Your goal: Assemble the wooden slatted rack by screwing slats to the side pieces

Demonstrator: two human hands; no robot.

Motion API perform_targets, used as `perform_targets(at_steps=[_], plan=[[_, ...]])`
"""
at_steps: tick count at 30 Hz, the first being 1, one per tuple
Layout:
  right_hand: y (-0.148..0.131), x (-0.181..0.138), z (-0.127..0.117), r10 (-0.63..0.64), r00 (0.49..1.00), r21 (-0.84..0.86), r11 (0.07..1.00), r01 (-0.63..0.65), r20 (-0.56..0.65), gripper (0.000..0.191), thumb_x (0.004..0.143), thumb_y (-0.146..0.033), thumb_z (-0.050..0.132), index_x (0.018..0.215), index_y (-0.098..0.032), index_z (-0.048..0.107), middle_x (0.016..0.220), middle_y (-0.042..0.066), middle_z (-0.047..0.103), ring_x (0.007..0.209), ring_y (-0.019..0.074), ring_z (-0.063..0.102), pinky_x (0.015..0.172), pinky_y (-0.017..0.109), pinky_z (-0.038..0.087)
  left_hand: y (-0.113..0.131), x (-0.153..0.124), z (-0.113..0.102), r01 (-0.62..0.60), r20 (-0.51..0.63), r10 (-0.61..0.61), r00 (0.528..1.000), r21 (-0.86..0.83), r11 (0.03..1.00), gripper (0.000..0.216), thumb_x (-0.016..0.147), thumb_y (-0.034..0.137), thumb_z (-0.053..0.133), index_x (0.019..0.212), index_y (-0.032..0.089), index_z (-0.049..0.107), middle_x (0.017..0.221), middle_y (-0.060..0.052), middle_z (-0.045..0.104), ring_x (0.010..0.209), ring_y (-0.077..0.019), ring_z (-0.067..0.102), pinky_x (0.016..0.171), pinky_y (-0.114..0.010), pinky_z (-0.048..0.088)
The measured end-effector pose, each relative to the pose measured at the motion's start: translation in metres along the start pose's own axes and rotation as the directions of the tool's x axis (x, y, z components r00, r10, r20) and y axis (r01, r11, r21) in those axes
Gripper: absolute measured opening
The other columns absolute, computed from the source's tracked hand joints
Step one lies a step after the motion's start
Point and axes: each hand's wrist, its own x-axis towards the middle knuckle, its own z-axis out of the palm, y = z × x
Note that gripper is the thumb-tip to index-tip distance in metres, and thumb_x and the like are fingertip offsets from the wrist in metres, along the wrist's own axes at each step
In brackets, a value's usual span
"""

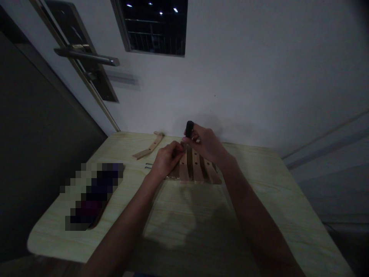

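Observation:
My right hand (200, 140) is closed around the black handle of what looks like a screwdriver (189, 129), held upright; its lower end is hidden by my fingers. My left hand (167, 157) pinches its fingertips together close below the tool, at the far end of the leftmost curved wooden strip (183, 169). Whatever lies between those fingertips is hidden. Beside that strip, a middle wooden strip (197, 167) and a right wooden strip (211, 172), both with dark holes, lie side by side on a brown base (173, 174). My hands partly cover the base.
A loose curved wooden strip (150, 149) with holes lies at the table's back left. Two thin metal pieces (148, 165) are beside my left wrist. A blurred-out phone-like object (98, 196) rests on the left of the table (259, 184). Behind stands a white door (245, 77) with a lever handle (86, 55).

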Motion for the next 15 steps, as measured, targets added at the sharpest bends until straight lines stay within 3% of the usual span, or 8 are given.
perform_targets(at_steps=[8,15], plan=[[0.0035,0.0006,0.0011,-0.022,1.000,0.021,1.000,0.022,0.005,0.022,0.089,-0.039,0.063,0.093,-0.017,0.060,0.080,0.005,0.071,0.071,0.0172,0.067,0.063,0.026,0.047,-0.0007,-0.0008,0.0005,-0.029,-0.006,0.029,1.000,0.002,1.000,0.010,0.084,0.015,0.065,0.088,0.019,0.057,0.077,0.002,0.069,0.064,-0.0120,0.062,0.064,-0.022,0.048],[0.0005,0.0001,-0.0002,-0.016,1.000,0.008,1.000,0.016,0.005,0.016,0.086,-0.032,0.065,0.090,-0.018,0.061,0.077,0.004,0.071,0.070,0.0168,0.067,0.064,0.026,0.046,-0.0020,-0.0004,0.0015,-0.033,-0.013,0.033,0.999,0.015,0.999,0.008,0.084,0.016,0.063,0.084,0.020,0.056,0.070,0.003,0.065,0.060,-0.0114,0.059,0.060,-0.022,0.046]])
